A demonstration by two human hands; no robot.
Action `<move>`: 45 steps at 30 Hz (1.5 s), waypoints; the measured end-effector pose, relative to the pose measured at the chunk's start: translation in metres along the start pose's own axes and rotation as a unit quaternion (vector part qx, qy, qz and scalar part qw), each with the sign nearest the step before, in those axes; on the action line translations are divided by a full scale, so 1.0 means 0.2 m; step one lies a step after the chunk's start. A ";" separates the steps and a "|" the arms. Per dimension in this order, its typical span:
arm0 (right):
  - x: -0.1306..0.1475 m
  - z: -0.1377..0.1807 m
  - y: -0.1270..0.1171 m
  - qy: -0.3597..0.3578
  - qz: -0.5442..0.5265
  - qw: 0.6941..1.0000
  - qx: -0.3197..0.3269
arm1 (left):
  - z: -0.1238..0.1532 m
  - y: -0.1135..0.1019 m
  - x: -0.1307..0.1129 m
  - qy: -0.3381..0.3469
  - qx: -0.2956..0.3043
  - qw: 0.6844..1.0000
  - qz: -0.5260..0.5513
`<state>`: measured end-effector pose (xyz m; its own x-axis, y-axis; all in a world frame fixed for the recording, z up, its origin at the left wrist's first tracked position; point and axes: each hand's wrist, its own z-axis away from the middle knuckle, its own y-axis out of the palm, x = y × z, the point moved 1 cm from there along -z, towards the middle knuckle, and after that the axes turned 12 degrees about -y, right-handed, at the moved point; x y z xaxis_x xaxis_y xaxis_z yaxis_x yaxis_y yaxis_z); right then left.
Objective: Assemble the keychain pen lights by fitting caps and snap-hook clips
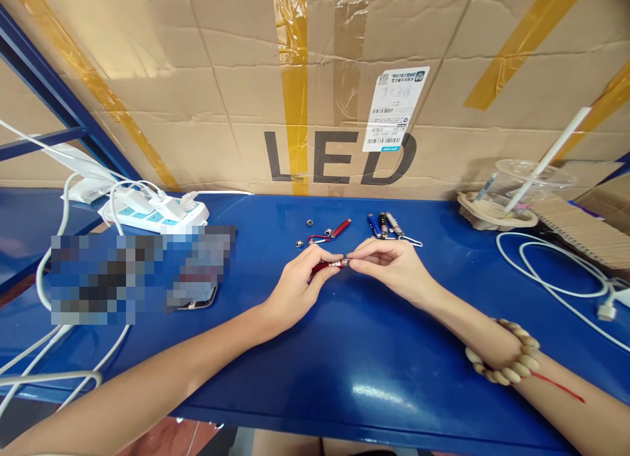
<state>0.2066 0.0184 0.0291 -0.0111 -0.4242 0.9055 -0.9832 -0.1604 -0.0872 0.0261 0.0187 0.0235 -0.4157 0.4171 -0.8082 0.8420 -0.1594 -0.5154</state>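
Between my two hands is a small red keychain flashlight [335,264] with a silver end, held level just above the blue tabletop. My left hand [294,275] pinches its red body between thumb and fingers. The fingertips of my right hand [396,262] close on the silver end; what lies under them is hidden. Just beyond, a red metal tube [341,228] rests beside a red clip [321,237]. Two small silver rings or caps lie nearby, one cap [299,244] close to my left hand. Past my right hand sit a blue flashlight [374,225], a black flashlight [383,224] and a silver flashlight [393,224].
A large cardboard box [236,82] walls off the back of the blue table [315,377]. On the left are a white power strip [157,213] with cables and a partly blurred phone [201,302]. To the right are a plastic cup [526,180], a notebook [581,229] and a coiled white cable [556,292].
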 end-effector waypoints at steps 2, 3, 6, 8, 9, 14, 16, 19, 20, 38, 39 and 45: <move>0.00 0.00 0.00 0.023 -0.007 1.000 0.017 | 0.00 0.00 0.01 0.004 0.005 1.000 0.005; 0.00 0.00 -0.01 0.042 -0.009 0.999 0.028 | 0.00 0.01 0.01 0.009 0.009 1.000 0.007; -0.01 -0.01 -0.02 0.100 -0.014 0.993 0.061 | 0.01 0.01 0.02 0.034 0.030 0.999 0.015; -0.01 -0.01 -0.03 0.120 -0.024 0.990 0.075 | 0.01 0.01 0.03 0.055 0.045 0.997 0.016; -0.02 -0.01 -0.03 0.124 -0.031 0.988 0.080 | 0.02 0.01 0.03 0.065 0.052 0.996 0.013; 0.00 0.00 -0.01 0.118 -0.044 0.988 0.091 | 0.03 0.00 0.03 0.095 0.084 0.992 -0.016; 0.00 0.01 0.01 0.102 -0.026 0.991 0.088 | 0.03 0.00 0.02 0.092 0.078 0.992 -0.022; 0.01 0.01 0.02 0.041 0.034 0.996 0.067 | 0.02 0.00 0.02 0.080 0.051 0.995 -0.033; 0.01 0.01 0.02 0.010 0.063 0.996 0.056 | 0.02 0.00 0.02 0.077 0.042 0.995 -0.038; 0.04 0.02 -0.02 -0.196 0.227 0.940 0.165 | 0.03 0.01 0.02 -0.031 0.170 0.985 -0.024; 0.04 0.02 -0.02 -0.198 0.228 0.939 0.162 | 0.03 0.01 0.02 -0.034 0.168 0.985 -0.024; 0.03 0.04 0.01 -0.133 0.227 0.956 0.132 | 0.03 0.02 0.04 -0.012 0.142 0.990 -0.020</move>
<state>0.2062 0.0082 0.0308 -0.3449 -0.7093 0.6148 -0.8070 -0.1104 -0.5802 0.0237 0.0170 0.0129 -0.4576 0.4080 -0.7900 0.6955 -0.3893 -0.6039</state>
